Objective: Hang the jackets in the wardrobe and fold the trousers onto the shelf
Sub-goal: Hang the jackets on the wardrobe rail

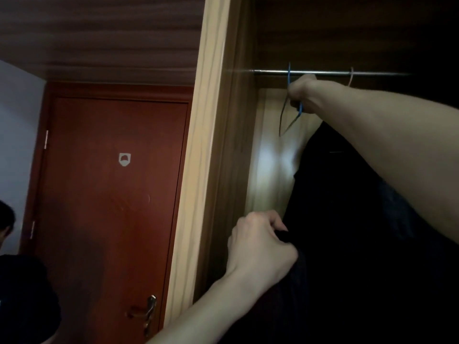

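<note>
A: Which way is the jacket (pixel 347 219) running?

B: It is hanging long-ways down inside the wardrobe (pixel 213 145), its top up under the rail (pixel 323 72) and the rest dropping out of view at the bottom. It is too dark to make out collar or sleeves.

A: And the hanger?

B: The blue hanger (pixel 289 100) is hooking over the rail, which is running level from left to right. Its thin arms are pointing down and to the left. A pale hook (pixel 351 76) is sitting on the rail further right.

A: What is the right hand doing?

B: The right hand (pixel 301 91) is reaching up, fingers curling tight around the blue hanger just below the rail.

A: The left one?

B: The left hand (pixel 260 244) is lower down, closing into a fist and gripping the jacket's left edge, near the wardrobe's side panel.

A: Anything else?

B: A red door (pixel 111 194) is standing closed on the left.
</note>
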